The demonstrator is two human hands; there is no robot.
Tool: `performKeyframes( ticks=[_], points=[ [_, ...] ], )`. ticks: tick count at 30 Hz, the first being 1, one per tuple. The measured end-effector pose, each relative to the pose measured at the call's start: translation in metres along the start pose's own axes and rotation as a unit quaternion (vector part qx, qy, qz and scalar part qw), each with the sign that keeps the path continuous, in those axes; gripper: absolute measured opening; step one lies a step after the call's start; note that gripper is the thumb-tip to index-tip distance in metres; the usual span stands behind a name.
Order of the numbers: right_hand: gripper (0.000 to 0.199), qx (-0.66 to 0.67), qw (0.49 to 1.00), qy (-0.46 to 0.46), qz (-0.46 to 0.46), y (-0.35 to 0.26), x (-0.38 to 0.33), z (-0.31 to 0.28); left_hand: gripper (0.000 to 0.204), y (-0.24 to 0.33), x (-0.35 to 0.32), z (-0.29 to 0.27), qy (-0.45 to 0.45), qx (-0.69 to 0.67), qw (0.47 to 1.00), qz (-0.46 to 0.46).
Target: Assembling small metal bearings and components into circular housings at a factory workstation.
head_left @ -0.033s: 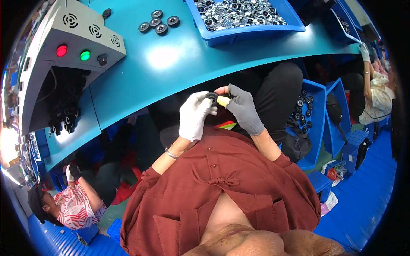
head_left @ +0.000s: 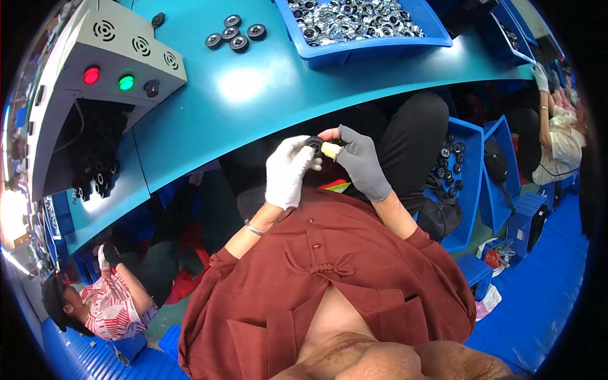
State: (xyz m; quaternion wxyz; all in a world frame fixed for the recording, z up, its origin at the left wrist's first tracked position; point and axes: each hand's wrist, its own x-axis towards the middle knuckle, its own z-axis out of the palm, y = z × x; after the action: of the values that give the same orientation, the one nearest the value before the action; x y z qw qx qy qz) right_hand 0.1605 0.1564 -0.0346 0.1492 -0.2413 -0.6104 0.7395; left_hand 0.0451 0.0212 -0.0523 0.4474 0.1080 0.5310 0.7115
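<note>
Just off the near edge of the bench (head_left: 253, 117), the white-gloved left hand (head_left: 287, 170) and grey-gloved right hand (head_left: 364, 163) pinch a small black wheel (head_left: 314, 145), which looks light, stiff and perhaps slippery, so its outer rim should give the surest hold.

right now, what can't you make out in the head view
Head view:
- Wheel's far side: turned away, partly behind the left hand.
- Right hand's exact contact with the wheel: too small to tell.
- Top bin's far end: cut off by the upper edge.
- Machine's inside: lost in shadow.
- Side bin's left part: behind a dark bundle.
</note>
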Motion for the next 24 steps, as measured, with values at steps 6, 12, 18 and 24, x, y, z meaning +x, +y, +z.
performKeyframes(
  ticks=[6, 12, 18, 24],
  points=[
    [0.026, -0.026, 0.999, 0.012, -0.019, -0.003, -0.003, 0.007, 0.031, -0.011, 0.010, -0.014, -0.083, -0.224, 0.966, -0.096],
    [0.036, -0.258, 0.932, 0.022, -0.254, -0.008, 0.001, 0.007, 0.031, -0.007, 0.009, -0.004, -0.113, -0.354, 0.909, -0.191],
    [0.039, -0.397, 0.875, 0.036, -0.274, -0.022, 0.004, 0.003, 0.035, -0.012, 0.009, -0.012, -0.102, -0.213, 0.965, -0.116],
    [0.035, -0.361, 0.887, 0.047, -0.283, -0.018, 0.004, 0.007, 0.039, -0.008, 0.006, -0.010, -0.140, -0.274, 0.942, -0.132]
  ],
)
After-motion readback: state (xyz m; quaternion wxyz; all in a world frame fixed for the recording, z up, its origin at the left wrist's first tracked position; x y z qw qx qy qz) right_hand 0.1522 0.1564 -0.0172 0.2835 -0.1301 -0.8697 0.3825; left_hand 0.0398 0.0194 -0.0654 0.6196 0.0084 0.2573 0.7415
